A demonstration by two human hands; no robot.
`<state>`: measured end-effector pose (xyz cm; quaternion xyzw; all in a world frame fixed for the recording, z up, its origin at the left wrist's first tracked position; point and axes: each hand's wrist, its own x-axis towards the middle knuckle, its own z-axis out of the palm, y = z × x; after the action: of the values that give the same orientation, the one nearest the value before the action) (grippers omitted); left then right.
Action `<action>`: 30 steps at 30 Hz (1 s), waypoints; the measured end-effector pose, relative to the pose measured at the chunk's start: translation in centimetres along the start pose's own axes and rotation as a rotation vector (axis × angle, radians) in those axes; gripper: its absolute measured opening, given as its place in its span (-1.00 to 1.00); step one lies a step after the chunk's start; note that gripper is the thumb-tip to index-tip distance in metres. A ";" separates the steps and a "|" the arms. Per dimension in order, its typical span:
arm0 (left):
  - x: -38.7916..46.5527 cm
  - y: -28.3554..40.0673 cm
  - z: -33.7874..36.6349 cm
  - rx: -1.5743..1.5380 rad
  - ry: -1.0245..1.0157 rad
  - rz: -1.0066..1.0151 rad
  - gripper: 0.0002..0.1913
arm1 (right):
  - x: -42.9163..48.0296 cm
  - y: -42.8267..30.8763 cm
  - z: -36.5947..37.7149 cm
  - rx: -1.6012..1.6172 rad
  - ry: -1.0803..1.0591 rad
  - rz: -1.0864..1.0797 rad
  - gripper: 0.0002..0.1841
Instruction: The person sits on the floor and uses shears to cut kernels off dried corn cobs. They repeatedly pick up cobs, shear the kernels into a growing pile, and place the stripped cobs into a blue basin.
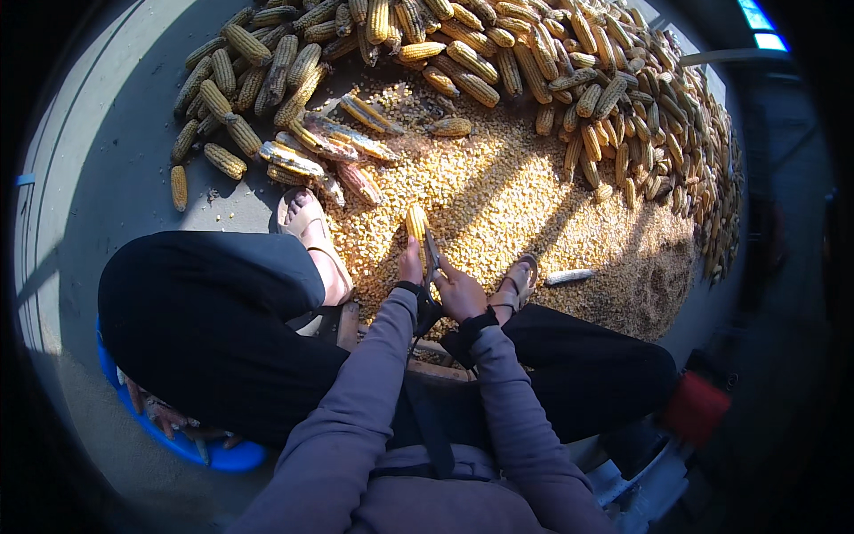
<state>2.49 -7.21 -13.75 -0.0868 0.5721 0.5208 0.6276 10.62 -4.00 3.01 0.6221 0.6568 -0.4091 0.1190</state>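
My left hand grips an upright ear of dried yellow corn, its tip pointing away from me. My right hand is closed around a narrow metal hand tool, whose exact kind I cannot make out. The tool lies along the right side of the ear, touching or very near it. Both hands are close together above a wide bed of loose corn kernels. A dark strap or cord hangs by my wrists. Fingers hide the lower part of the ear.
A heap of unshelled corn ears curves from far left to right. Discolored ears lie near my left foot. A pale bare cob rests beyond my right foot. Behind my left knee stands a blue basin holding cobs.
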 end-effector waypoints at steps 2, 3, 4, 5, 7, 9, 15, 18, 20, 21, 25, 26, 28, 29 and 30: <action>0.0 0.2 -0.1 0.074 -0.027 0.044 -0.44 | 0.1 -0.3 -0.1 0.131 0.135 -0.151 -0.51; 0.0 0.2 -0.2 0.030 -0.050 -0.030 -0.48 | 0.0 -0.4 -0.2 0.190 0.062 -0.081 -0.50; -0.1 0.2 -0.2 -0.050 -0.057 -0.053 -0.52 | 0.1 -0.5 -0.2 0.130 0.033 -0.035 -0.49; 0.0 0.4 -0.2 -0.109 -0.058 -0.087 -0.55 | 0.1 -0.5 -0.2 0.073 0.044 0.025 -0.49; -0.1 0.7 -0.1 -0.211 -0.047 -0.053 -0.56 | 0.3 -0.6 -0.1 -0.013 -0.067 0.066 -0.51; -0.4 1.1 -0.3 -0.099 -0.045 -0.137 -0.56 | 0.6 -0.5 0.0 0.061 0.001 -0.004 -0.53; -0.8 1.6 -0.2 -0.003 -0.063 0.154 -0.53 | 0.3 -0.7 0.4 -0.034 0.045 -0.003 -0.56; -0.8 1.1 -0.9 0.127 -0.025 0.113 -0.53 | 0.8 -1.7 0.1 0.042 0.051 -0.023 -0.63; -0.4 1.0 -1.1 -0.144 -0.140 -0.114 -0.52 | 1.8 -2.4 -0.3 0.122 0.155 -0.083 -0.65; -0.5 1.0 -1.2 -0.191 -0.137 -0.150 -0.53 | 2.0 -2.5 -0.3 0.101 0.157 -0.108 -0.63; -1.1 2.2 -0.5 -0.183 -0.155 -0.044 -0.54 | 1.2 -1.1 0.0 0.034 -0.045 0.140 -0.50; -1.7 2.6 -0.1 -0.238 -0.160 -0.063 -0.53 | 0.8 -0.5 0.0 0.098 0.016 0.050 -0.52; -3.2 3.7 0.6 -0.361 -0.167 -0.255 -0.46 | 0.0 0.7 -0.3 0.166 0.103 -0.021 -0.53; -4.1 4.6 0.5 -0.285 -0.227 -0.221 -0.45 | -0.3 1.1 -0.6 0.196 0.181 -0.073 -0.54; -4.6 5.3 0.9 -0.295 -0.226 -0.236 -0.47 | -0.6 1.4 -1.1 0.311 0.166 -0.067 -0.53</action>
<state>0.00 -6.79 -7.19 -0.1855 0.4016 0.5282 0.7248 12.39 -3.82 3.56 0.6425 0.6135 -0.4568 -0.0468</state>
